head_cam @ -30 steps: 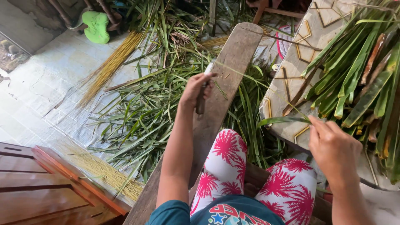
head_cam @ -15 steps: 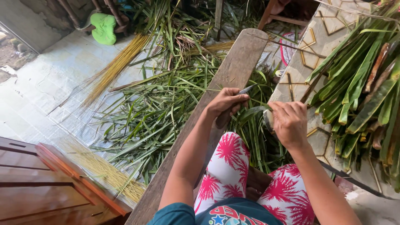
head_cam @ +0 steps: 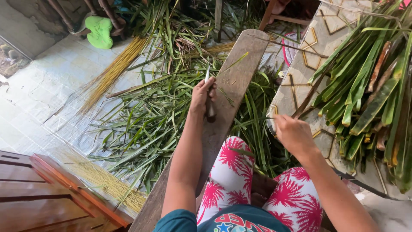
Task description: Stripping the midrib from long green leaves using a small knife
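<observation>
Left hand (head_cam: 202,95) fisted around small wooden-handled knife (head_cam: 209,96), blade pointing up past the knuckles, over long weathered wooden plank (head_cam: 240,64). Right hand (head_cam: 293,134) with fingers curled, pinching thin brown leaf rib (head_cam: 310,98) beside stacked green palm leaves (head_cam: 369,81).

No packages, labels, signs or screens show anywhere in this view

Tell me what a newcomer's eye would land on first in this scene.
The long weathered wooden plank running up the middle, where the left hand grips a small knife. To the right, the right hand reaches a bundle of long green palm leaves on a patterned table. Upper left, a sheaf of thin yellow leaf ribs lies on the floor.
</observation>
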